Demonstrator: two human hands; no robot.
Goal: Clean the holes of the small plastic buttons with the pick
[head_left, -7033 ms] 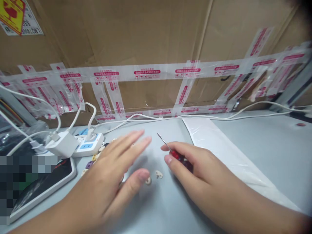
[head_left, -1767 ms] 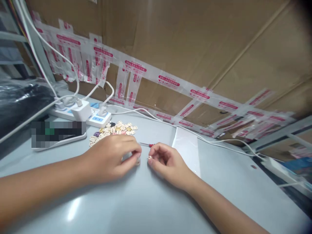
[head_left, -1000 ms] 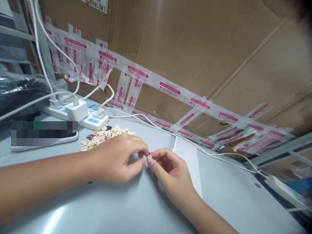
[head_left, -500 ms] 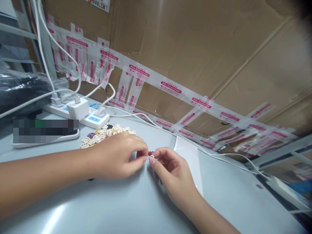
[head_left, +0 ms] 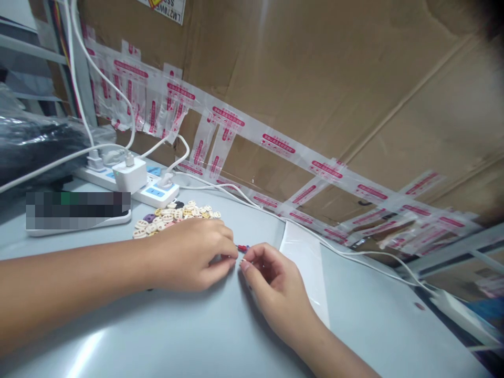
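Note:
My left hand (head_left: 192, 254) is closed in a pinch above the grey table, its thumb and fingertips together; whatever lies between them is too small to make out. Facing it from the right, my right hand (head_left: 277, 286) pinches a small cream piece (head_left: 243, 261) between thumb and forefinger. Just behind the fingertips shows a small red and blue item (head_left: 243, 248), partly hidden by the hands. Beyond my left hand lies a pile of small oval button-like pieces (head_left: 157, 223), mostly cream, with some yellow, purple and black; the hand covers its near side.
A phone-like device (head_left: 79, 226) with a blurred screen lies on the left. Behind it stands a white power strip (head_left: 157, 195) with a charger (head_left: 129, 175) and cables. A white sheet (head_left: 309, 268) lies right of my right hand. A large taped cardboard box (head_left: 315, 79) borders the back.
The view has shifted slightly. My fingertips are a little farther apart, with my right hand slightly lower. More of the red and blue item shows behind them.

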